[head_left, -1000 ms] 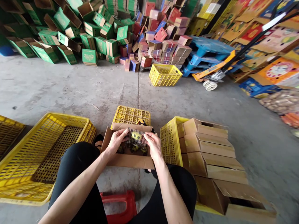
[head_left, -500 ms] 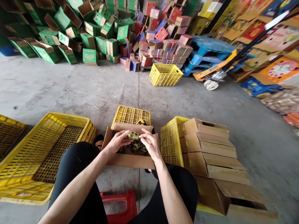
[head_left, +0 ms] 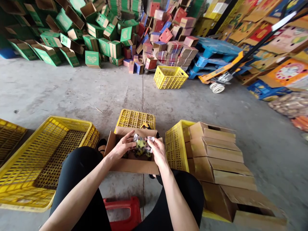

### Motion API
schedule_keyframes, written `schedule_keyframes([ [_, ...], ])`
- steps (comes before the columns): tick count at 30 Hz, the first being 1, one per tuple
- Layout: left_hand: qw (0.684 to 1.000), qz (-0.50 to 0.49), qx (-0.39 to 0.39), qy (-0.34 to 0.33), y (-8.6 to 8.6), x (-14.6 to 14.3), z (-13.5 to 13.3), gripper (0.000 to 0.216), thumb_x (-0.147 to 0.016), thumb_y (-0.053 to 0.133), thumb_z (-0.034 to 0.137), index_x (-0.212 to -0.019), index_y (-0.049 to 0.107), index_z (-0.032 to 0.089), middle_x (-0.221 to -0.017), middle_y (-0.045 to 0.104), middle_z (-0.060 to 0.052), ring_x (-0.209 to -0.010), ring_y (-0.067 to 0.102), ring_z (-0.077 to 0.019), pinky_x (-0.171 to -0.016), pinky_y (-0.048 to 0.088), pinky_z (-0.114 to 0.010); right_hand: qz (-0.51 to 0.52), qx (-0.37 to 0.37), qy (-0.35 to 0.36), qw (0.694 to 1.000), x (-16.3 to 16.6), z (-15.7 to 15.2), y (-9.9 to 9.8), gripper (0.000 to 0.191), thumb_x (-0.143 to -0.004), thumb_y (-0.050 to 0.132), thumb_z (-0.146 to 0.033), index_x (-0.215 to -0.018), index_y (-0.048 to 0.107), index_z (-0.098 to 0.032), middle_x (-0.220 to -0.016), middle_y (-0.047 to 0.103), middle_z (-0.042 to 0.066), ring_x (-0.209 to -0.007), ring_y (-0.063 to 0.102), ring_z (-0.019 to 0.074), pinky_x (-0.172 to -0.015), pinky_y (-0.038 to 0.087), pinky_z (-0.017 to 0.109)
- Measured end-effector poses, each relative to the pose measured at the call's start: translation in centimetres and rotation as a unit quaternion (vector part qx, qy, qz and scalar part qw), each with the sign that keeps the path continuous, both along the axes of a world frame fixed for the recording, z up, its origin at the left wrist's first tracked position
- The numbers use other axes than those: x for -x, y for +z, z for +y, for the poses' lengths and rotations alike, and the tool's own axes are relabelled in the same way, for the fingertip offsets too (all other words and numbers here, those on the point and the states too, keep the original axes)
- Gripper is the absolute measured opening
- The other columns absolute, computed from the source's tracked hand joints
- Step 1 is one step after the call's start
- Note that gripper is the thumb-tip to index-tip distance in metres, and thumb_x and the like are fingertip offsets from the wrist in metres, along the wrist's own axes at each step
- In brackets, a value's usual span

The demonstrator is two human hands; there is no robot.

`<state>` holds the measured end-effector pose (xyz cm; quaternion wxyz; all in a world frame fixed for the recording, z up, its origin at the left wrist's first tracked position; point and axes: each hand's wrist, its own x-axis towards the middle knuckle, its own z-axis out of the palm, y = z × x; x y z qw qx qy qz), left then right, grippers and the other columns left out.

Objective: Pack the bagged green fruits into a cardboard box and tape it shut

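Observation:
Between my two hands is a clear plastic packet with yellow-green, dark-spotted contents; their kind cannot be made out. My right hand pinches its crinkled right end. My left hand grips the packet's left end between thumb and fingers. Both hands are over an open cardboard box between my knees. Inside the box, under the packet, lie more dark and yellow-green spotted things, partly hidden by my hands.
Brown cartons lean in a row in a yellow crate on the right. A large yellow crate stands left; an upturned one lies beyond the box. Farther off are another yellow crate, a pallet jack and piled green boxes.
The spotted piece held between my hands now shows crinkled clear plastic at both ends. My right fingers have closed from spread to a pinch. The surroundings have not moved.

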<state>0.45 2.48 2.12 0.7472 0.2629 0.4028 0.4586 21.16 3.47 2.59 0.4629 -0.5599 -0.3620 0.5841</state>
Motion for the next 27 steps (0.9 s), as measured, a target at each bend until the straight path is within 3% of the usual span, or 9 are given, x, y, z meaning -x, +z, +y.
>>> schedule_keyframes([
  [4, 0.997, 0.073, -0.005, 0.0, -0.7, 0.1, 0.0, 0.061, -0.071, 0.093, 0.049, -0.123, 0.079, 0.021, -0.119, 0.079, -0.011, -0.103, 0.074, -0.0252, -0.087, 0.056, -0.031, -0.003, 0.012, 0.004, 1.0, 0.2, -0.2, 0.3, 0.046, -0.065, 0.091, -0.057, -0.091, 0.075, -0.023, -0.099, 0.082, 0.007, -0.087, 0.076, 0.0248, -0.067, 0.058, 0.03],
  [8, 0.994, 0.11, -0.01, 0.017, -1.6, 0.3, 0.2, 0.055, -0.069, 0.092, 0.059, -0.104, 0.084, 0.017, -0.1, 0.082, -0.01, -0.092, 0.075, -0.0245, -0.084, 0.056, -0.031, -0.001, 0.008, -0.004, 1.0, 0.2, -0.3, 0.2, 0.046, -0.066, 0.09, -0.058, -0.088, 0.072, -0.022, -0.095, 0.081, 0.007, -0.083, 0.074, 0.022, -0.062, 0.055, 0.026],
  [13, 0.992, 0.116, 0.012, 0.056, -2.3, 0.3, 0.4, 0.059, -0.064, 0.094, 0.061, -0.102, 0.085, 0.016, -0.097, 0.082, -0.01, -0.086, 0.076, -0.0232, -0.081, 0.056, -0.031, -0.02, -0.011, -0.047, 0.999, 0.3, -0.1, -0.1, 0.048, -0.066, 0.089, -0.06, -0.089, 0.072, -0.021, -0.094, 0.08, 0.006, -0.086, 0.074, 0.0219, -0.058, 0.051, 0.022],
  [19, 0.991, 0.118, 0.012, 0.057, -2.1, 0.2, 0.4, 0.062, -0.063, 0.093, 0.063, -0.103, 0.084, 0.016, -0.095, 0.082, -0.01, -0.085, 0.076, -0.0244, -0.08, 0.057, -0.032, -0.026, -0.038, -0.063, 0.997, 0.5, 0.1, -0.1, 0.046, -0.067, 0.088, -0.061, -0.086, 0.072, -0.022, -0.093, 0.08, 0.006, -0.091, 0.075, 0.0248, -0.062, 0.055, 0.026],
  [23, 0.995, 0.091, 0.0, 0.043, -1.8, 0.2, 0.3, 0.071, -0.067, 0.093, 0.062, -0.121, 0.08, 0.018, -0.118, 0.08, -0.012, -0.107, 0.074, -0.0281, -0.094, 0.056, -0.036, -0.019, -0.037, -0.067, 0.997, 0.3, 0.2, 0.0, 0.047, -0.066, 0.087, -0.061, -0.087, 0.073, -0.022, -0.097, 0.081, 0.008, -0.095, 0.076, 0.026, -0.065, 0.058, 0.027],
  [27, 0.996, 0.088, -0.022, -0.023, -1.6, 0.1, 0.2, 0.079, -0.069, 0.094, 0.055, -0.137, 0.071, 0.024, -0.137, 0.073, -0.01, -0.122, 0.069, -0.0299, -0.098, 0.054, -0.036, -0.008, -0.031, -0.054, 0.998, 0.1, 0.1, 0.0, 0.047, -0.068, 0.087, -0.06, -0.091, 0.073, -0.022, -0.104, 0.081, 0.009, -0.1, 0.076, 0.0262, -0.072, 0.061, 0.029],
])
